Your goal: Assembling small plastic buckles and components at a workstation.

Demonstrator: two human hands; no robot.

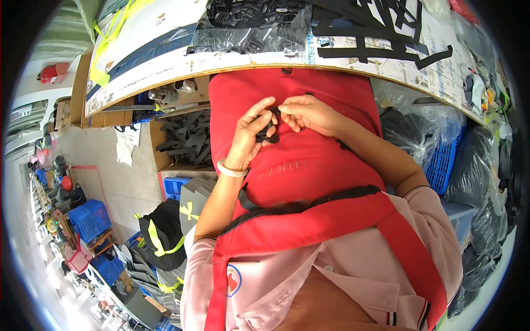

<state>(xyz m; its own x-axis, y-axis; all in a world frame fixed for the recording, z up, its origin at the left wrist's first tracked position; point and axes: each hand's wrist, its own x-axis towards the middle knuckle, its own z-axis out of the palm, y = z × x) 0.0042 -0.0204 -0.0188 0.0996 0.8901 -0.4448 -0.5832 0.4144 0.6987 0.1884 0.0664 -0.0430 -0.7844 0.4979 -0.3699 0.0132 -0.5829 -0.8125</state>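
Note:
Over the red apron (309,165) on my lap, both of my hands are raised close together. My left hand (252,131), with a pale bangle (232,169) at its wrist, has curled fingers around a few small black plastic pieces (270,137); they look like buckle parts. Its index finger and thumb reach toward my right hand (310,113). The right thumb and fingertips are pinched together at another small black piece (277,112) between the hands. Fingers partly hide these pieces, so their exact shape is unclear.
Ahead, the worktable's edge (165,88) curves across. On it lie a clear bag of black plastic buckles (251,38) and black webbing straps (381,52). Below stands a carton of black strips (190,138). Blue crates (444,160) and plastic-wrapped bundles (475,171) crowd my right.

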